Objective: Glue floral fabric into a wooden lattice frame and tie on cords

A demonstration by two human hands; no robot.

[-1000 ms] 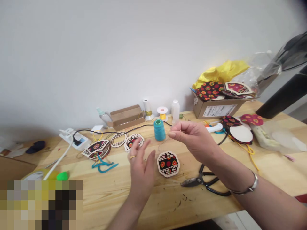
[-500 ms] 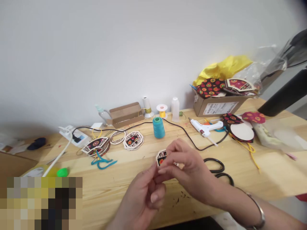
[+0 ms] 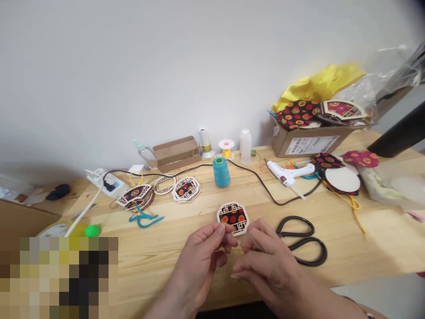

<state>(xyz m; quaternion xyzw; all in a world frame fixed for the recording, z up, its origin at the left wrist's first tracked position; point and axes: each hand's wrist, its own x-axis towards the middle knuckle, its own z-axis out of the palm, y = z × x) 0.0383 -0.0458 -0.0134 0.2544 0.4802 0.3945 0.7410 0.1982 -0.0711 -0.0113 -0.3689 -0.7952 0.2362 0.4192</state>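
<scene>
My left hand point(image 3: 204, 259) is closed in a pinch, thumb pressed against the forefinger. My right hand point(image 3: 270, 261) sits just to its right with curled fingers pinched together. Whatever lies between the fingers of either hand is too fine to make out. Right behind the fingertips, an octagon-like wooden lattice piece backed with black and red patterned fabric point(image 3: 233, 219) lies flat on the table. Black-handled scissors point(image 3: 310, 253) rest beside my right hand, their blades hidden behind it. Farther back stands a cone of teal thread point(image 3: 221, 173).
A white glue gun point(image 3: 288, 172) with a black cord lies at right, before a cardboard box point(image 3: 307, 144) full of fabric pieces. Stacked lattice pieces point(image 3: 186, 189), fan-shaped pieces point(image 3: 136, 196) and a power strip point(image 3: 114, 185) occupy the left. Spools and bottles line the wall.
My right hand has drawn away from my left, down and to the right, so the fingertips are apart. The lattice piece and scissors handles show more fully. The view has shifted slightly.
</scene>
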